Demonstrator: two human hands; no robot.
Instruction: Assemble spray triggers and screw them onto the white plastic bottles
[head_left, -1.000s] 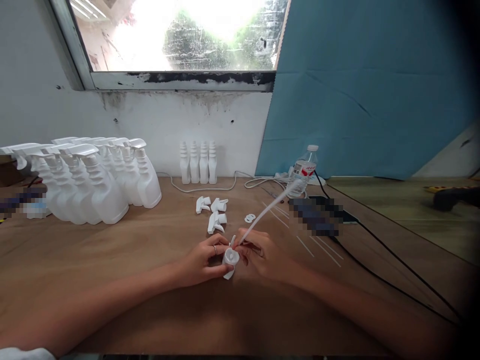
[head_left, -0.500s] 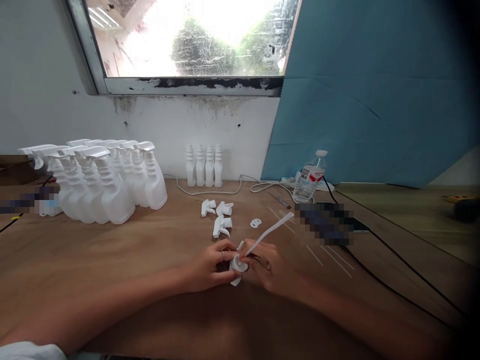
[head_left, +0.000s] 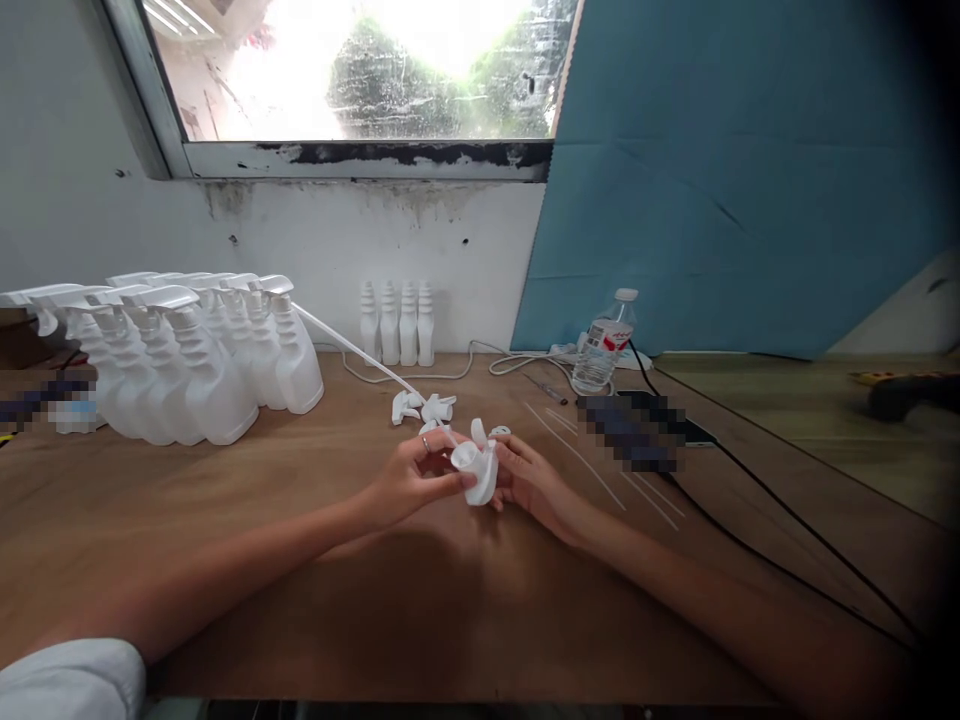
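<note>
A white spray head (head_left: 480,478) is held between my two hands over the table, its round collar facing me. My left hand (head_left: 420,473) grips it from the left, fingers behind and thumb at the front. From the right, my right hand (head_left: 534,487) has its fingers closed on the head's side. A long white tube (head_left: 360,352) slants up and left from the head. Just behind my left hand lie loose white spray heads (head_left: 438,408), partly hidden. White rings (head_left: 500,431) show behind my right hand.
White spray bottles (head_left: 217,390) with heads stand at the left. Several small white bottles (head_left: 408,325) stand by the wall. To the right are a water bottle (head_left: 602,345), a pen (head_left: 553,391), thin tubes (head_left: 577,455), black cables (head_left: 780,570) and a dark device (head_left: 694,430).
The held spray head has turned, and its tube now points up-left instead of up-right. Both hands have moved slightly up in view. The camera view has shifted a little.
</note>
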